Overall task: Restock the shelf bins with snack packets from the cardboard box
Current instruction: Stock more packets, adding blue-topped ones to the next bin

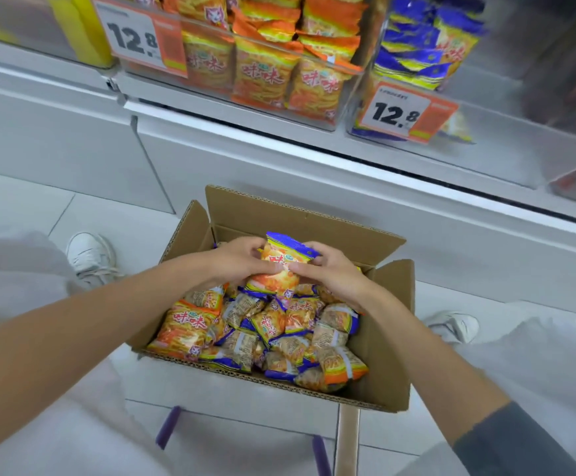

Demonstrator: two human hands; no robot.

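An open cardboard box [387, 372] stands on the floor, filled with several blue-edged and orange snack packets [279, 334]. Above its far end, my left hand [241, 261] and my right hand [334, 274] grip one blue-topped packet [281, 262] from either side, held upright. On the shelf above, a clear bin [334, 97] holds orange packets [266, 63]. To its right, a second bin [485, 132] holds blue packets [420, 46].
Price tags reading 12.8 hang on the orange bin [138, 39] and on the blue one [399, 111]. White shoes stand left [90, 255] and right [454, 326] of the box. Purple handles [168, 427] show near the bottom edge.
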